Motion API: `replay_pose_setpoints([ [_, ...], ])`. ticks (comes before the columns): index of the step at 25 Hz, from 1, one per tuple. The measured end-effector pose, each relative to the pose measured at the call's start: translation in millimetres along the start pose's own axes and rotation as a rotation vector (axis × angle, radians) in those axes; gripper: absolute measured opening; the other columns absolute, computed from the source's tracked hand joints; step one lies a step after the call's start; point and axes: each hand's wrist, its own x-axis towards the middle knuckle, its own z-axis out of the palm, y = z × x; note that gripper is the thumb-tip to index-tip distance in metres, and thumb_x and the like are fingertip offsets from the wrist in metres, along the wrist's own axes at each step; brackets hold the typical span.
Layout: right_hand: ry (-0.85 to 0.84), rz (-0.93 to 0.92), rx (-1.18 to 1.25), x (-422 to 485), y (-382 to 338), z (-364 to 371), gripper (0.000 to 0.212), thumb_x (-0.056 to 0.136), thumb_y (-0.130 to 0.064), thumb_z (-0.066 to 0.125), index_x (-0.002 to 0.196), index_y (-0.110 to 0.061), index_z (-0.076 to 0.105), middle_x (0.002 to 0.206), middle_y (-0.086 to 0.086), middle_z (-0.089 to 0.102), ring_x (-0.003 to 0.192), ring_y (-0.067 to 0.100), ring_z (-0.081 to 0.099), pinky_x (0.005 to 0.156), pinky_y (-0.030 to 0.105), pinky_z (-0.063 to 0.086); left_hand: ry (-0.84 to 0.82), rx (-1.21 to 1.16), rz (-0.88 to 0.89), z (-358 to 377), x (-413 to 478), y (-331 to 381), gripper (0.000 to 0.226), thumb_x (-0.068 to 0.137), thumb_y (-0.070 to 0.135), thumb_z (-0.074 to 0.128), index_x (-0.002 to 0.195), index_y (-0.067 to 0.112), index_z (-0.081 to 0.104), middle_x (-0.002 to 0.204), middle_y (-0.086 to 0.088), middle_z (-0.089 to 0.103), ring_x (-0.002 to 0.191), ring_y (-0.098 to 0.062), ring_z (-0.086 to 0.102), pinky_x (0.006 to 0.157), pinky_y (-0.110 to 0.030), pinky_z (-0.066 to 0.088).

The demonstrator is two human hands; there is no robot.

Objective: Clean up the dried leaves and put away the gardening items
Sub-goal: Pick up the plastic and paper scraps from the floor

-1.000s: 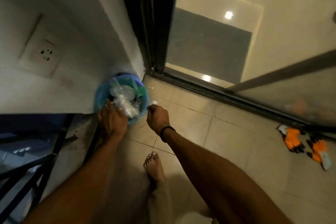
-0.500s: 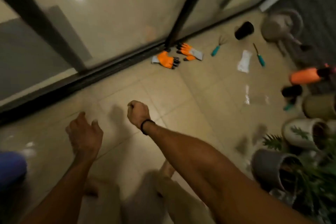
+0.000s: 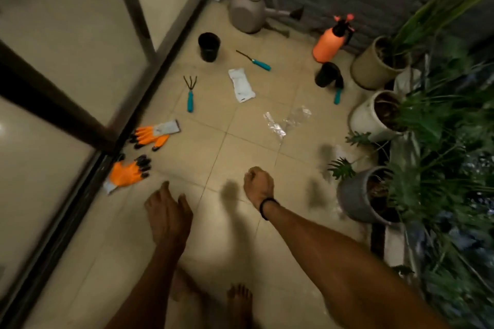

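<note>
Garden items lie scattered over the tiled floor (image 3: pixel 267 152). The near glove (image 3: pixel 128 172) lies just beside the door track, and the far glove (image 3: pixel 155 135) is a little beyond it, the two apart. Past them lies a rake (image 3: pixel 190 93), tines pointing away from the person, with a white packet (image 3: pixel 241 85) to its right and a weeder (image 3: pixel 254 60) beyond that. A black pot (image 3: pixel 209 47) stands upright near the door (image 3: pixel 80 35). A watering can (image 3: pixel 247 9) sits by the far wall, and an orange sprayer (image 3: pixel 329 44) is to its right. In front of the sprayer is a second pot (image 3: pixel 327 75), with a trowel (image 3: pixel 337 95) touching it. Crumpled clear wrap (image 3: pixel 287 121) lies mid-floor. Planters (image 3: pixel 366 115) line the right side.

Both hands hang above the floor, well short of the items. The left hand (image 3: pixel 167 211) has its fingers loosely straight and pointing down, holding nothing. The right hand (image 3: pixel 258 184), a dark band at the wrist, is curled into a fist; nothing shows inside it. Bare feet (image 3: pixel 239 302) stand below.
</note>
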Motion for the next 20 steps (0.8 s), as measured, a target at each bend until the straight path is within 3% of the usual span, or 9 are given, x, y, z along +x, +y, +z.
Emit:
replay_pose_setpoints([
  [5, 0.142, 0.172, 0.076, 91, 21, -56, 0.040, 0.097, -0.032, 0.054, 0.126, -0.005, 0.059, 0.112, 0.014, 0.069, 0.112, 0.031, 0.060, 0.092, 0.029, 0.044, -0.142, 0.091, 0.218, 50, 88, 88, 0.055, 0.091, 0.024, 0.065, 0.140, 0.003, 0.048, 0.123, -0.026, 0.058, 0.115, -0.043, 0.050, 0.099, -0.051, 0.042],
  [12, 0.158, 0.315, 0.210, 200, 21, -84, 0.039, 0.095, -0.032, 0.057, 0.126, -0.009, 0.059, 0.116, 0.013, 0.067, 0.111, 0.031, 0.060, 0.091, 0.032, 0.047, -0.260, 0.256, 0.299, 107, 200, 190, 0.055, 0.095, 0.029, 0.060, 0.143, 0.008, 0.044, 0.130, -0.022, 0.055, 0.120, -0.039, 0.047, 0.099, -0.047, 0.042],
  [17, 0.046, 0.397, 0.155, 286, 55, -84, 0.048, 0.094, -0.045, 0.040, 0.129, -0.015, 0.055, 0.114, 0.012, 0.064, 0.109, 0.032, 0.060, 0.089, 0.037, 0.047, -0.328, 0.306, 0.254, 180, 264, 253, 0.055, 0.095, 0.028, 0.061, 0.142, 0.006, 0.044, 0.126, -0.027, 0.056, 0.118, -0.043, 0.046, 0.098, -0.049, 0.042],
  [20, -0.020, 0.401, 0.117, 355, 74, -79, 0.056, 0.092, -0.045, 0.037, 0.140, -0.018, 0.049, 0.126, 0.010, 0.061, 0.118, 0.030, 0.055, 0.097, 0.035, 0.043, -0.332, 0.337, 0.145, 238, 316, 285, 0.057, 0.094, 0.030, 0.062, 0.143, 0.008, 0.043, 0.131, -0.027, 0.053, 0.122, -0.043, 0.044, 0.101, -0.051, 0.041],
])
